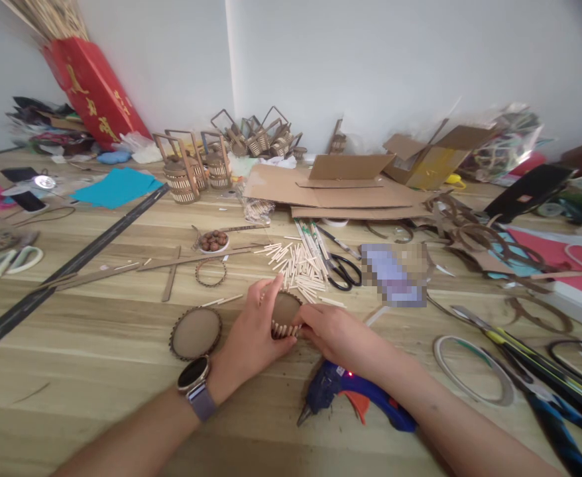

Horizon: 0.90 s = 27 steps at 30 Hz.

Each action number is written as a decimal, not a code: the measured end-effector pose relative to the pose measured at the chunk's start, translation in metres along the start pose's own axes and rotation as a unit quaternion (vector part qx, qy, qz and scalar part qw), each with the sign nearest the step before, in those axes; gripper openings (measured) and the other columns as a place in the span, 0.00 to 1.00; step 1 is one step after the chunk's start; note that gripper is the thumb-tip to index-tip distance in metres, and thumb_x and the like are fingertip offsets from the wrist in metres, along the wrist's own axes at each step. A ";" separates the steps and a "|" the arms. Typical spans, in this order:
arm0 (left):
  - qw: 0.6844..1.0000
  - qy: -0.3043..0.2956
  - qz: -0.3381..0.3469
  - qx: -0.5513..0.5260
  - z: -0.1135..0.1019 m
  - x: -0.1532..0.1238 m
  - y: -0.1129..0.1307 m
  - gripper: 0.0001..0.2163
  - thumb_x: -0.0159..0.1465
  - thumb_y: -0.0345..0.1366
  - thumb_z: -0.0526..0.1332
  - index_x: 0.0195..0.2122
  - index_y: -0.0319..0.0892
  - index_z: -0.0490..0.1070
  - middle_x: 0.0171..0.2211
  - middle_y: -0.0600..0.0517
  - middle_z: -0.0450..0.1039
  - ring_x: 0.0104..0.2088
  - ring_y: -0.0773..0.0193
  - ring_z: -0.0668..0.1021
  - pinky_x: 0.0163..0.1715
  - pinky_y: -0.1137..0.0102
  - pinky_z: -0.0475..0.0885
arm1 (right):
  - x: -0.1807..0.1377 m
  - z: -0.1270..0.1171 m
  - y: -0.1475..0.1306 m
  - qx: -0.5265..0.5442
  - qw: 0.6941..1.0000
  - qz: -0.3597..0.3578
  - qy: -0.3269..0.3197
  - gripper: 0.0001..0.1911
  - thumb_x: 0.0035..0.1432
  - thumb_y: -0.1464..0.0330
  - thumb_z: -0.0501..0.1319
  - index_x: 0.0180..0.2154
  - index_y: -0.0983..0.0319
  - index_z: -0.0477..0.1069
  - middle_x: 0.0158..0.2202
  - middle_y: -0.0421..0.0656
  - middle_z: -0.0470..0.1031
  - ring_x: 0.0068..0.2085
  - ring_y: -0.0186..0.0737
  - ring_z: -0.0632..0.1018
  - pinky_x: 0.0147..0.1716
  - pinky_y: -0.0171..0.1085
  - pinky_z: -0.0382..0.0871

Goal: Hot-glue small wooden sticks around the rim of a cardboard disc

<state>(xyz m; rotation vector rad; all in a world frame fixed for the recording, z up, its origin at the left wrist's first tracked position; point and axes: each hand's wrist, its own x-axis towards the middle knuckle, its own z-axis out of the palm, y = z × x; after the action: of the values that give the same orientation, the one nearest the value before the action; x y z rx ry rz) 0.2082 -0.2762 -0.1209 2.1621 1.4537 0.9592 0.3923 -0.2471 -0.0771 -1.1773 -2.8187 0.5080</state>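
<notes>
Both my hands are at a small round basket base [287, 310], a brown disc with short pale sticks standing along its near rim. My left hand [256, 324] curls around its left side, thumb at the front. At the right rim my right hand [328, 331] pinches with its fingertips; whether a stick is between them is hidden. Just behind lies a pile of short wooden sticks [303, 268]. A blue glue gun [331, 391] with a lit red light rests under my right forearm. Left of my left hand lies another brown disc [195, 333] with a beaded rim.
Black-handled scissors [345, 273] lie beyond my right hand, with a tape ring [472, 371] and pliers [552, 397] to the right. A small dish of brown nuts or beads [214, 242] stands behind. Finished little baskets [181, 182] and cardboard sheets [331, 192] line the back.
</notes>
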 end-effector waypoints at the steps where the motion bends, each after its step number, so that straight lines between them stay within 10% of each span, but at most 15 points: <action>1: 1.000 -0.001 0.000 0.001 0.000 0.000 0.000 0.48 0.51 0.28 0.68 0.67 0.48 0.38 0.61 0.40 0.49 0.63 0.45 0.59 0.61 0.48 0.59 | 0.000 0.000 0.000 -0.001 1.000 0.000 -0.001 0.08 0.58 0.80 0.57 0.35 0.63 0.69 0.32 0.44 0.76 0.33 0.39 0.75 0.30 0.33 0.60; 27: 1.000 0.000 0.009 -0.009 -0.003 0.000 -0.001 0.49 0.52 0.29 0.68 0.67 0.51 0.35 0.61 0.41 0.50 0.63 0.45 0.59 0.60 0.46 0.59 | -0.004 -0.007 -0.004 -0.002 1.000 -0.016 0.008 0.12 0.60 0.77 0.57 0.45 0.63 0.70 0.37 0.45 0.77 0.38 0.42 0.77 0.34 0.35 0.65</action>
<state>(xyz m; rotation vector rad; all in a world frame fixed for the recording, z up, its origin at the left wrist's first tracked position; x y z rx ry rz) 0.2060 -0.2759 -0.1194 2.1659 1.4219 0.9738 0.3943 -0.2504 -0.0685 -1.1291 -2.8214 0.4902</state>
